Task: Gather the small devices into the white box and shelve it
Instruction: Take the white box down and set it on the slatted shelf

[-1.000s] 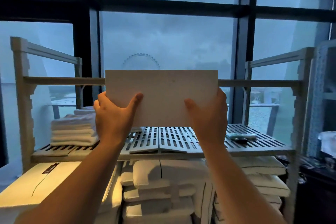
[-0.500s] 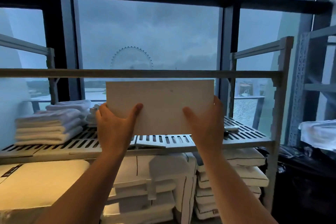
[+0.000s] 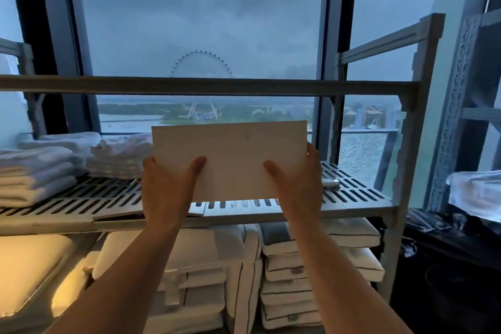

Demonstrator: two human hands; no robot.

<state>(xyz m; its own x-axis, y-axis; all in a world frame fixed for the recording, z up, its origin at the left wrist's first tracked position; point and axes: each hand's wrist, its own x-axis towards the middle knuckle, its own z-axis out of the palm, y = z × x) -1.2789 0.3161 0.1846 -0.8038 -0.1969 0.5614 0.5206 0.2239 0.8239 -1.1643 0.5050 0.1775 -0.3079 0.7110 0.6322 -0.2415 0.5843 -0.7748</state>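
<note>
At the far left, a stack of folded white towels (image 3: 35, 171) lies on the slatted shelf (image 3: 352, 195) of a grey rack. A second, looser pile of white linen (image 3: 119, 156) sits just beside it to the right. Under the shelf at the left, a large pale cushion (image 3: 27, 266) catches warm yellow light.

The left hand (image 3: 165, 187) grips the lower left corner of the white box (image 3: 230, 154). Its thumb is pressed flat on the near face and its fingers are curled round the edge, out of sight behind it. The box stands upright with its broad face toward the camera. It is over the middle of the shelf near the front edge, below the rack's upper rail (image 3: 206, 85). Whether its bottom edge touches the slats cannot be told. Nothing of its inside shows.

The right hand (image 3: 301, 184) clamps the lower right corner the same way, thumb on the near face and fingers hidden behind the side.

Through the window beyond, a Ferris wheel (image 3: 202, 68) stands under a grey sky.

Just right of the right hand, a small pale device (image 3: 332, 183) lies on the slats, partly hidden by the wrist. Beneath the shelf, white pillows (image 3: 311, 266) with dark piping are piled in stacks. At the far right, a white cloth (image 3: 474, 190) lies by a second rack (image 3: 458, 89).
</note>
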